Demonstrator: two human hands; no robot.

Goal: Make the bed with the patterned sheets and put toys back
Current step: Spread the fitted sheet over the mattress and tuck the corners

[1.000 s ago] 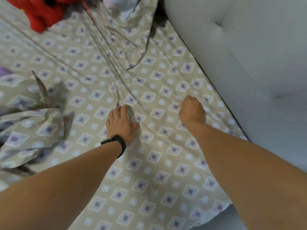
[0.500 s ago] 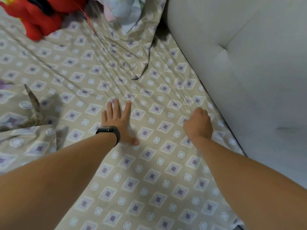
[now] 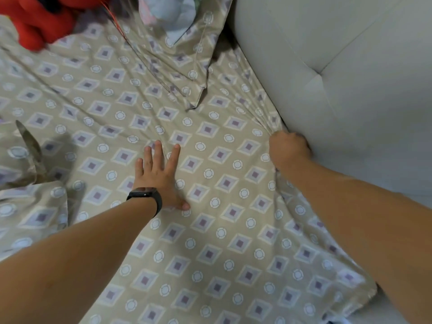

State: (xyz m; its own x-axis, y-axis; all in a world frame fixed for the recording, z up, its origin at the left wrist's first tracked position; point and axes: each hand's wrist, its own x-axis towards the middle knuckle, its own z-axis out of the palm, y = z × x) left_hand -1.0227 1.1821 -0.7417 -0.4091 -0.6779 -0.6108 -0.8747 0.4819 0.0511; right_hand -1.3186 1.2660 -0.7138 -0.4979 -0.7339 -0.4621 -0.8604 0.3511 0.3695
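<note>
Your left hand [image 3: 159, 174] is lying flat, fingers spread, pinning the patterned sheet [image 3: 210, 253] at centre; your right hand [image 3: 288, 149] is bunching its edge at 3 o'clock beside the headboard [image 3: 339, 66]; soft, light cloth, probably best gripped at the hem.

toy [image 3: 35, 22] on sheet [image 3: 210, 253], headboard [image 3: 350, 66] right

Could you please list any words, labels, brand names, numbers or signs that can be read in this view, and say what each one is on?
None: no readable text shows in the head view.
The patterned sheet carries only squares and circles, no lettering.
The black wristband on the left hand shows a dark face with nothing legible.
The red plush toy, the pillow and the padded headboard beside the right hand bear no visible label.
</note>
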